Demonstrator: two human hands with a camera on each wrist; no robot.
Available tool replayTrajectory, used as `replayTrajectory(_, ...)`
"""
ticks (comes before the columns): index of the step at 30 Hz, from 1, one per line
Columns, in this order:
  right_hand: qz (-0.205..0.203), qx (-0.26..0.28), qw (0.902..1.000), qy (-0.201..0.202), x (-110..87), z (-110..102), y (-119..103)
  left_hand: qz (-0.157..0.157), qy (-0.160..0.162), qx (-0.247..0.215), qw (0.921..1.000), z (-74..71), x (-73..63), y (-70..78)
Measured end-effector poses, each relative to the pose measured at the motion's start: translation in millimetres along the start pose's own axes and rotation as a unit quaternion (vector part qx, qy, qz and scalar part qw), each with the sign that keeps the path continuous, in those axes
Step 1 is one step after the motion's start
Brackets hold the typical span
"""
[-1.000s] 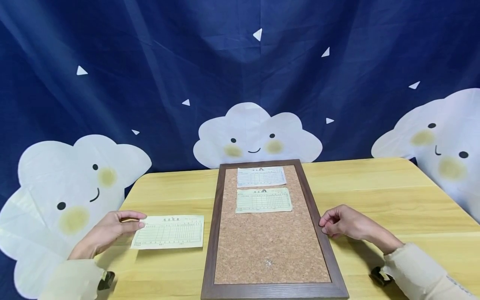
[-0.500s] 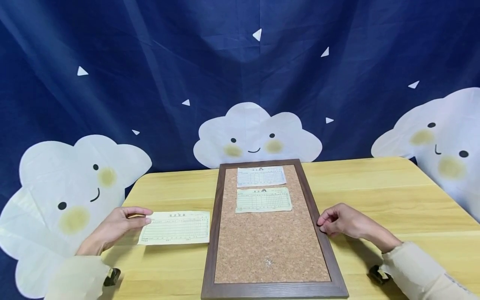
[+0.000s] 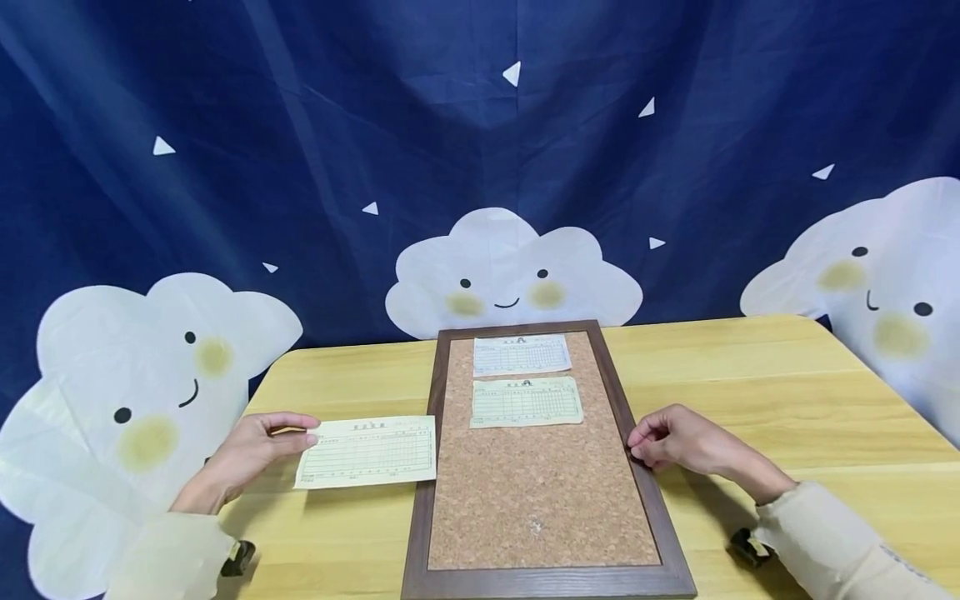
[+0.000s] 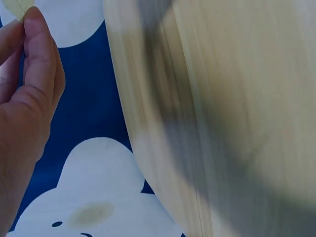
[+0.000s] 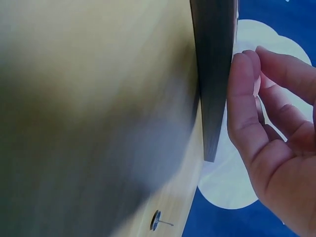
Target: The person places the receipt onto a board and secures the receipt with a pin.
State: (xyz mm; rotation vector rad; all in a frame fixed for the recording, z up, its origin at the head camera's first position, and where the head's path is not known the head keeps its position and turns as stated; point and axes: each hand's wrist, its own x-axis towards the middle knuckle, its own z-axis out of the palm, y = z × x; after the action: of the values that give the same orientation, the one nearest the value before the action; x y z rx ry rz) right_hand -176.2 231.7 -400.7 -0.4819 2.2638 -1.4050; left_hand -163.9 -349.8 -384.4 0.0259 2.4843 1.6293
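Note:
In the head view my left hand (image 3: 258,454) pinches a pale yellow receipt slip (image 3: 367,458) by its left end, thumb against fingers. The slip's right end overlaps the left side of a brown-framed cork board (image 3: 540,483). In the left wrist view only a corner of the slip (image 4: 19,7) shows at the fingertips. My right hand (image 3: 682,442) is at the board's right frame edge, thumb and fingers curled together. From the right wrist view, the thumb lies close along the board frame (image 5: 215,89); whether something small sits between the fingertips cannot be told.
A bluish slip (image 3: 521,357) and a yellow-green slip (image 3: 525,404) lie one below the other on the upper cork, each with a dark spot at its top. A thumbtack (image 5: 157,220) lies on the wooden table (image 3: 787,400). A dark blue curtain (image 3: 420,125) hangs behind.
My left hand has carried the slip rightward, so its right end now reaches over the board's left frame. The right hand has shifted only slightly left; the board stays put.

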Motion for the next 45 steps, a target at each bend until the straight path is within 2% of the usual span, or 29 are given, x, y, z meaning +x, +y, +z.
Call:
replayTrajectory(6, 0.002, -0.002, 1.0000, 0.008, 2.6, 2, -3, 0.007, -0.012, -0.009, 0.9999, 8.1, 1.1, 1.9)
replayTrajectory(13, -0.004, -0.012, 0.9998, 0.017, 5.6, 4, -6, 0.009, -0.004, -0.024, 0.9997, 17.0, 2.6, 3.3)
replayTrajectory(24, -0.019, -0.025, 0.9989, 0.035, 10.3, 7, -16, 0.011, 0.008, -0.021, 0.9997, 28.2, 4.6, 7.9)
replayTrajectory(33, -0.018, -0.020, 0.9986, 0.046, 13.6, 10, -22, 0.013, 0.013, -0.035, 0.9992, 34.3, 7.2, 11.0)
replayTrajectory(45, -0.028, -0.007, 0.9988, 0.041, 18.6, 15, -27, 0.025, 0.009, -0.027, 0.9993, 40.6, 8.4, 16.3)
